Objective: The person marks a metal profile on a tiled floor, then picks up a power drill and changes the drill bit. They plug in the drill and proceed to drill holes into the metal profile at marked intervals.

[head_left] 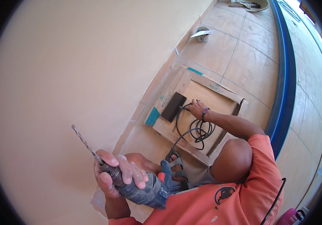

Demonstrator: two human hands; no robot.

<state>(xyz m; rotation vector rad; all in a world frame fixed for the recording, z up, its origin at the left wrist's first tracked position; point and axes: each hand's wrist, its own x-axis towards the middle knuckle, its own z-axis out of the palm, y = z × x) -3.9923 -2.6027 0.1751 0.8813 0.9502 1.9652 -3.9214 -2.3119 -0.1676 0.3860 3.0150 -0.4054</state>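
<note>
cream wall (67, 67) fills the whole left side, tiled floor (243, 52) runs off to the right. flattened cardboard box (202, 93) lies on the floor by the wall with a black pad (173, 106) and a coiled black cable (200, 131) on it. small bucket (203, 34) sits further back. left hand (117, 172) is clamped round the hammer drill (142, 189) near the chuck, bit (87, 144) aimed at the wall. right hand (197, 108) is well apart, down on the cable.

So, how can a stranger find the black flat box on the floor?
Look at the flattened cardboard on the tiled floor beside the cream wall. The black flat box lies on its wall-side corner, near the right hand. Unlike the coiled black cable nearby, it is rectangular.
</note>
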